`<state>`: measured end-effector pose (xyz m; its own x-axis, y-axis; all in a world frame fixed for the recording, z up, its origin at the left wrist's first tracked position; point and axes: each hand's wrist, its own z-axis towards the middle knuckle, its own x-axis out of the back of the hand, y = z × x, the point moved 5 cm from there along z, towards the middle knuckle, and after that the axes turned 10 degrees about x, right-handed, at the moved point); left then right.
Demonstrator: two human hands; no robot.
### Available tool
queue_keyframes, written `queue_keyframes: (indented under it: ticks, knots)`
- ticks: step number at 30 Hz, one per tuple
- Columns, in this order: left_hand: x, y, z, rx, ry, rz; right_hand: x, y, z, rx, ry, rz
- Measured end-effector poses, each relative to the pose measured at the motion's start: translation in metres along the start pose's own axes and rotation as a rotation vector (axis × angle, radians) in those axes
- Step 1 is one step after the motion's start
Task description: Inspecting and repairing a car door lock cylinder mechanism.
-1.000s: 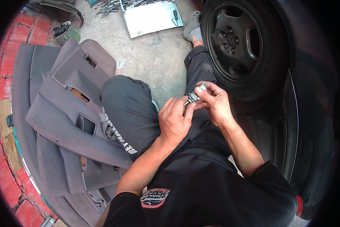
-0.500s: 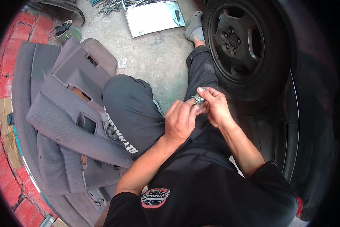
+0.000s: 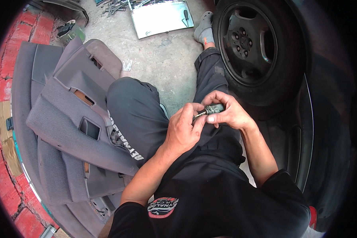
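My right hand [image 3: 235, 115] grips a small metal lock cylinder [image 3: 215, 108] between thumb and fingers, just above my lap. A thin, shiny key blade [image 3: 201, 114] sticks out of the cylinder's left end. My left hand [image 3: 183, 129] is closed on the key, thumb and forefinger pinching it; the key's head is mostly hidden by those fingers. Both hands are close together, joined by the key and cylinder. How deep the blade sits cannot be made out.
A black car wheel [image 3: 248, 43] stands close on the right, beside dark bodywork. Grey door panels [image 3: 71, 107] lean in a stack on my left against a red brick wall [image 3: 3, 158]. Ahead lie an open metal case [image 3: 162, 22], a black-handled screwdriver [image 3: 186, 16] and loose tools [image 3: 115, 7].
My right hand has turned and shifted slightly right, so the lock cylinder now lies sideways and shows more of its body. The key blade has come into sight between my hands.
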<state>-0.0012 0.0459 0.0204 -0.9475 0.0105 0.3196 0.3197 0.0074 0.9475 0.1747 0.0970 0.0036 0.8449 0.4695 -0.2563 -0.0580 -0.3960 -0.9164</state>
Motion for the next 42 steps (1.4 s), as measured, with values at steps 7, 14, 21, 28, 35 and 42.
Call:
queue_keyframes:
  ticks: [7, 14, 21, 28, 35, 42]
  knots:
    - [0.009, 0.009, 0.002, -0.177, -0.044, 0.071, -0.005, -0.027, 0.0, 0.159, -0.117, -0.314]
    - [0.008, -0.003, -0.002, 0.313, -0.184, -0.228, -0.015, -0.038, -0.002, 0.463, -0.168, -0.55]
    - [0.015, 0.027, -0.009, -0.594, -0.003, 0.406, -0.003, -0.022, -0.007, 0.15, -0.123, -0.294]
    - [0.019, 0.007, -0.004, -0.208, -0.039, -0.031, -0.012, -0.033, 0.0, 0.319, -0.187, -0.422]
    - [0.039, 0.006, -0.004, -0.238, -0.006, -0.002, 0.006, -0.026, -0.007, 0.335, 0.002, -0.364]
    - [0.013, 0.001, 0.0, 0.144, -0.004, -0.26, -0.021, -0.045, -0.006, 0.421, -0.024, -0.586]
